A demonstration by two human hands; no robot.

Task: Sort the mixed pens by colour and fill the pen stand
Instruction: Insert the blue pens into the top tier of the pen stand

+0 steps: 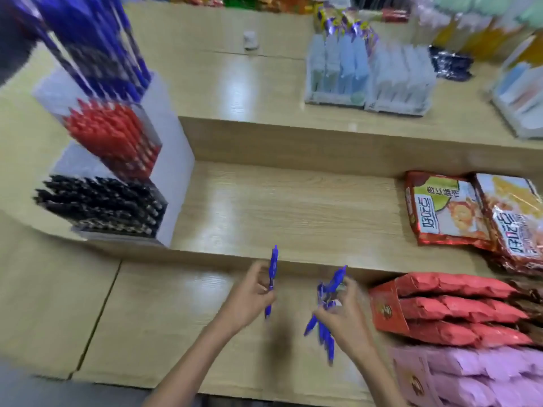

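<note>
A clear tiered pen stand stands at the left. Its top tier holds blue pens, the middle tier red pens, the bottom tier black pens. Low in the middle of the frame, my left hand pinches a single blue pen, held nearly upright. Beside it, my right hand grips a bunch of several blue pens, their tips pointing down and left. Both hands hover over the front wooden counter, well to the right of the stand.
Snack packets lie at the right of the lower shelf. Red packets in a box and pink packets crowd the right front. Clear stationery display racks stand on the raised shelf behind.
</note>
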